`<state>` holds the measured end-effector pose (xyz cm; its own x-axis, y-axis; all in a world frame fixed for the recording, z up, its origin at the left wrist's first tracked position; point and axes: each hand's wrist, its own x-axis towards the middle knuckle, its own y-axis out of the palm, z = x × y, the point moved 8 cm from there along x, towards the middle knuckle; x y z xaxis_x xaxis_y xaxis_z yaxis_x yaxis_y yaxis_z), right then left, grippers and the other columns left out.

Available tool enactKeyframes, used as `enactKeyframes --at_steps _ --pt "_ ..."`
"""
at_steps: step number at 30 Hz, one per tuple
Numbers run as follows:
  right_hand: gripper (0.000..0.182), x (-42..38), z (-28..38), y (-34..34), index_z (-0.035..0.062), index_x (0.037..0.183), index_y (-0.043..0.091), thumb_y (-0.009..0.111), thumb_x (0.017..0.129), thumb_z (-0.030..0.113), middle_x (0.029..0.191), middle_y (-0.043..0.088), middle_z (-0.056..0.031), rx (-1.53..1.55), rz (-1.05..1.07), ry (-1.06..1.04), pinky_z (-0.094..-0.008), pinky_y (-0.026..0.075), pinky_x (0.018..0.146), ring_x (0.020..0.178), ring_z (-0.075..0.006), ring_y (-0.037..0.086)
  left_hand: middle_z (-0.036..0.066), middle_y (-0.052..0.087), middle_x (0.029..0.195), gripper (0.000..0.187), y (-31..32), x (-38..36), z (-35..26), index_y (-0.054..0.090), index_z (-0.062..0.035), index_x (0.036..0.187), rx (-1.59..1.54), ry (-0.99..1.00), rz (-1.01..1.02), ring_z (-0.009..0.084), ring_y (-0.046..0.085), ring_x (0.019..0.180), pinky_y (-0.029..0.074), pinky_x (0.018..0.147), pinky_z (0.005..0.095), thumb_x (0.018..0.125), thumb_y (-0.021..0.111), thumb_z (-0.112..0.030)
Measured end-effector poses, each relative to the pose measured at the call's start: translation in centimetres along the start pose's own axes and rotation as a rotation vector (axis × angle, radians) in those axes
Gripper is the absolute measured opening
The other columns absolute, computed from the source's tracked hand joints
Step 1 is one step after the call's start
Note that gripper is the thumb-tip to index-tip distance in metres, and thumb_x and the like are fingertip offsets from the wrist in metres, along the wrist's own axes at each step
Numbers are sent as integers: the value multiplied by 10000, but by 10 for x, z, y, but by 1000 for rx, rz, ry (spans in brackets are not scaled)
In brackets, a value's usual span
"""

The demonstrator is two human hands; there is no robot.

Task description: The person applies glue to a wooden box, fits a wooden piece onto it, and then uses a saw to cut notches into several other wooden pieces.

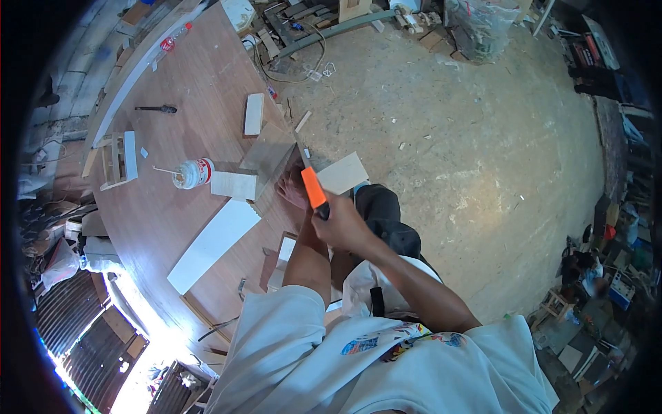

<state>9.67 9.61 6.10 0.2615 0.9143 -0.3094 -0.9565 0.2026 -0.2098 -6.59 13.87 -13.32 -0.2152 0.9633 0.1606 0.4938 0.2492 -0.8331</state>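
Observation:
My right hand (340, 225) is closed around an orange and black tool (313, 186), its orange end pointing up and away from me. What kind of tool it is does not show clearly. My left hand (292, 188), partly in shadow, grips a wooden board (270, 147) at the table's edge. Against that board lies a white-faced wooden block (234, 185). Just right of the hands is a pale flat panel (343, 173). A long white tapered board (214, 245) rests on the brown table (155, 221), to the left of my left forearm.
A glass jar (192, 174) with a stick in it stands on the table, near a small wooden frame (118, 160). Farther off are a dark slim tool (157, 109), a white block (254, 114) and a plastic bottle (176, 36). Wood scraps (276, 34) lie beyond the table.

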Motion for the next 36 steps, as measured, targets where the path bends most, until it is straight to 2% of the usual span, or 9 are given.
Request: enactKeyframes --at_steps 1,4,6,8,22,24,27,29,36 --pt "135 6 2 -8 -9 844 514 576 738 47 642 540 -131 12 -41 -68 -348 445 573 585 -203 549 87 600 701 303 6 19 2 607 -49 568 12 0 -4 252 540 769 386 743 413 785 614 -260" --pt "88 23 -10 -14 9 814 491 546 754 42 629 481 -46 29 54 74 -284 395 540 597 -103 449 85 603 708 304 34 29 -29 609 -50 571 47 1 -22 252 540 779 385 751 415 786 614 -265" --pt "62 29 1 -22 17 815 482 520 771 38 617 469 -24 45 69 68 -288 378 476 531 -101 456 84 604 713 305 34 29 -34 611 -50 573 65 8 -32 252 541 786 385 757 416 786 613 -269" --pt "48 30 -3 -18 19 822 477 498 782 36 580 460 -21 250 209 383 -281 354 408 448 -103 438 83 606 717 307 35 30 -39 613 -51 575 81 17 -37 252 542 792 384 762 417 787 613 -272" --pt "51 44 11 -8 49 794 438 475 774 20 551 452 -33 271 235 323 -306 354 350 392 -129 447 75 626 764 307 -5 34 -74 672 -92 632 30 91 -57 252 546 840 376 808 418 810 557 -314" --pt "46 29 -1 0 29 806 451 483 773 28 545 437 -57 197 208 331 -336 381 387 418 -158 476 77 628 763 307 -5 30 -73 674 -91 637 11 68 -41 253 549 837 379 807 417 810 557 -316" --pt "120 11 -6 7 -8 870 497 513 759 33 576 496 -147 -60 8 -65 -401 441 496 514 -281 575 80 631 763 308 2 31 -68 677 -88 644 -18 33 -16 255 553 833 383 805 415 810 558 -318" --pt "270 -4 4 7 -61 951 539 597 721 67 786 586 -312 -21 41 67 -484 461 703 821 -486 568 83 632 763 308 8 32 -64 679 -87 649 -42 11 -3 256 556 830 386 804 414 810 558 -320" --pt "276 -29 17 -4 -48 968 549 592 717 57 811 594 -303 -17 101 72 -481 461 711 821 -473 580 91 639 761 311 37 31 -58 686 -82 665 -123 -49 75 260 565 820 395 799 411 811 559 -326"
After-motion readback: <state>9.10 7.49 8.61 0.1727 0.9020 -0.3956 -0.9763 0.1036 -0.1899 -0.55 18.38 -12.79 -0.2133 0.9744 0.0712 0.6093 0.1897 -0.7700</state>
